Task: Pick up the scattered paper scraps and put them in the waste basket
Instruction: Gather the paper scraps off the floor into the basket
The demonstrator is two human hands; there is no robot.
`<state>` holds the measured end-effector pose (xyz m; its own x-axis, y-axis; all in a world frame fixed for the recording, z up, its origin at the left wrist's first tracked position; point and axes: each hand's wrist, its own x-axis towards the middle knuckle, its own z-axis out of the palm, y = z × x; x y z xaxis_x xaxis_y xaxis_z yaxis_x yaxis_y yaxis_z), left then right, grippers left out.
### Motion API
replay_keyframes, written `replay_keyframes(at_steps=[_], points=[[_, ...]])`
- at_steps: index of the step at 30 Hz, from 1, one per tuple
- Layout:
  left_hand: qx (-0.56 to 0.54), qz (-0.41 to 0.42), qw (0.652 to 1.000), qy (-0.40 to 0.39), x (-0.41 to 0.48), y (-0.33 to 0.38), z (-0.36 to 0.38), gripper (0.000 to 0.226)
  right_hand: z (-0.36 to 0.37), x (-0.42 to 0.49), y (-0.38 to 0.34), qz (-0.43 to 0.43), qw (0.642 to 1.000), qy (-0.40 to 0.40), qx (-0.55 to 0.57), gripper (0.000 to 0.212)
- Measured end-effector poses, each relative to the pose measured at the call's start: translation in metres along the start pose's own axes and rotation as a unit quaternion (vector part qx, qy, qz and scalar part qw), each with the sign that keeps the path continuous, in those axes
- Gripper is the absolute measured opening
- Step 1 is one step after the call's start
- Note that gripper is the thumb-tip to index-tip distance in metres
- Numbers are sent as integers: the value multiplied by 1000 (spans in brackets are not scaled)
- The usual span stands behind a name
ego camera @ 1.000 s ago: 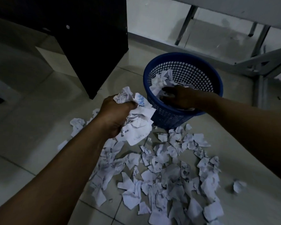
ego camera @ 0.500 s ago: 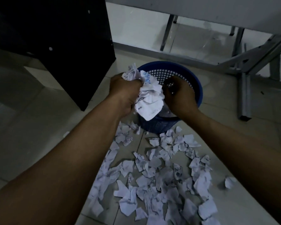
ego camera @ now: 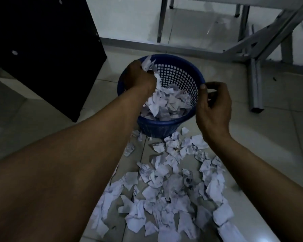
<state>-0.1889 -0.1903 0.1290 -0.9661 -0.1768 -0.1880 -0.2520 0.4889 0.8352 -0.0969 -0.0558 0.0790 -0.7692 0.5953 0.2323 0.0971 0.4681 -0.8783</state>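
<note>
Left hand (ego camera: 140,77) hovered over the blue waste basket (ego camera: 182,67), fingers clutching a wad of paper scraps (ego camera: 150,64): the dropping step. Right hand (ego camera: 214,105) touched the rim with its thumb, fingers loosely curled. Next, probably, letting go; loose scraps (ego camera: 164,189) covered the floor (ego camera: 252,137).

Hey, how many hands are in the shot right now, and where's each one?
2. The left hand grips a wad of paper scraps over the waste basket at its left rim; the right hand is at its right rim, thumb on the edge. No others show.
</note>
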Motion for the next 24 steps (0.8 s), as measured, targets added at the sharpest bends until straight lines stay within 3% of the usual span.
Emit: replay_keyframes(at_steps=[5, 11, 15, 18, 24], points=[[62, 45, 993, -93, 5, -7, 7, 41, -6, -19, 43, 77, 997, -24, -22, 14], [117, 80, 973, -185, -1, -16, 6, 84, -19, -41, 90, 85, 992, -50, -81, 31], [177, 114, 962, -172, -11, -18, 2, 60, -37, -57, 131, 193, 945, -119, -234, 51], [211, 165, 954, -137, -21, -23, 0, 38, -56, -76, 152, 281, 904, -153, -285, 60], [201, 252, 943, -83, -29, -36, -5, 42, -77, -83, 188, 394, 863, -82, -305, 77]])
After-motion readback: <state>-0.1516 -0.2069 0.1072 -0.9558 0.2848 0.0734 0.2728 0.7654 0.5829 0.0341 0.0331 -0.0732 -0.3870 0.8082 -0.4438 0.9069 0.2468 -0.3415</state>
